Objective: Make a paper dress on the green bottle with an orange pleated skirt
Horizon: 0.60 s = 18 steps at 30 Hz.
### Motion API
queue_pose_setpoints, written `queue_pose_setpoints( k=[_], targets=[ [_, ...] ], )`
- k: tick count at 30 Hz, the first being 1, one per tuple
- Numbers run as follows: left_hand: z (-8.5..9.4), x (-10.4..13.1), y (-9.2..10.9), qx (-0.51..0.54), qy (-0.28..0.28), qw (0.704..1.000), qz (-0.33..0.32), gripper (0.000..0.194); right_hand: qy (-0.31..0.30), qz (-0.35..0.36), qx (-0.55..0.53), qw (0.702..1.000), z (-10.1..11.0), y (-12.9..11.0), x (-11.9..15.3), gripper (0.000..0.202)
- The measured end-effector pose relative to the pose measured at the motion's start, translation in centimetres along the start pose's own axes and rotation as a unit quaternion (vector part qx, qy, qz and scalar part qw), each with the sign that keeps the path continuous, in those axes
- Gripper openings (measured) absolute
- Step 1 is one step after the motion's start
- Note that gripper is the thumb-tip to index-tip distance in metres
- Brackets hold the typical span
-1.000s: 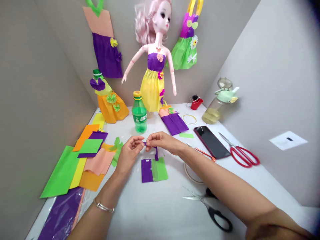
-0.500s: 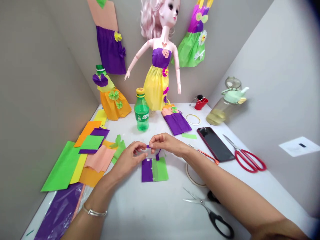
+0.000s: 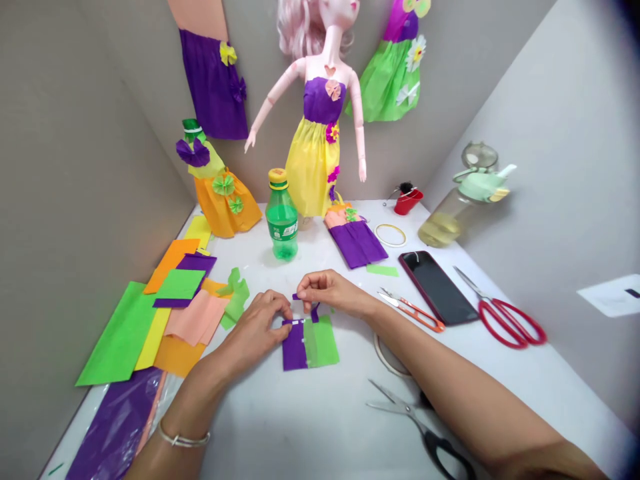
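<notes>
A small paper piece, half purple and half green (image 3: 310, 343), lies flat on the white table (image 3: 300, 420). My left hand (image 3: 260, 323) rests its fingertips on the piece's upper left corner. My right hand (image 3: 327, 292) pinches a thin purple paper strip (image 3: 314, 311) just above the piece's top edge, and the strip hangs down to it. Both forearms reach in from the bottom of the view, with a silver bangle on the left wrist.
Sheets of coloured crepe paper (image 3: 165, 313) lie at the left. A doll in a yellow and purple dress (image 3: 320, 133), a green bottle (image 3: 281, 217), a phone (image 3: 437, 287), red scissors (image 3: 505, 317), black scissors (image 3: 425, 427), orange snips (image 3: 413, 311) and tape rolls (image 3: 390, 235) stand around.
Both hands have come down from above the table to the purple and green piece. My left hand let go of the strip and now presses on the piece. The view tilted down.
</notes>
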<state>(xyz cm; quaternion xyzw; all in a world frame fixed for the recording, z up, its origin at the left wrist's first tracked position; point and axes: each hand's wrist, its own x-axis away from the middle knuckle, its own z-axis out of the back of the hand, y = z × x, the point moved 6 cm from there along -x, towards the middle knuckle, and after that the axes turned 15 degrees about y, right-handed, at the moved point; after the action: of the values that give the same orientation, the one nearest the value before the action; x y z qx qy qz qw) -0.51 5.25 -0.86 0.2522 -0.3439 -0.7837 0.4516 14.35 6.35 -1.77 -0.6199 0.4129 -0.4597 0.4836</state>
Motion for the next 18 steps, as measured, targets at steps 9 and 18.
queue_pose_setpoints(
  k=[9,18],
  targets=[
    [0.85,-0.21,0.07,0.117,-0.028,0.990,0.080,0.006,-0.008,0.038,-0.008,0.999,-0.46,-0.46,0.29,0.043],
    [0.91,-0.32,0.15,0.151,-0.025,0.984,0.095,0.009,-0.062,0.048,-0.004,0.997,-0.92,-0.38,0.74,0.050]
  ],
)
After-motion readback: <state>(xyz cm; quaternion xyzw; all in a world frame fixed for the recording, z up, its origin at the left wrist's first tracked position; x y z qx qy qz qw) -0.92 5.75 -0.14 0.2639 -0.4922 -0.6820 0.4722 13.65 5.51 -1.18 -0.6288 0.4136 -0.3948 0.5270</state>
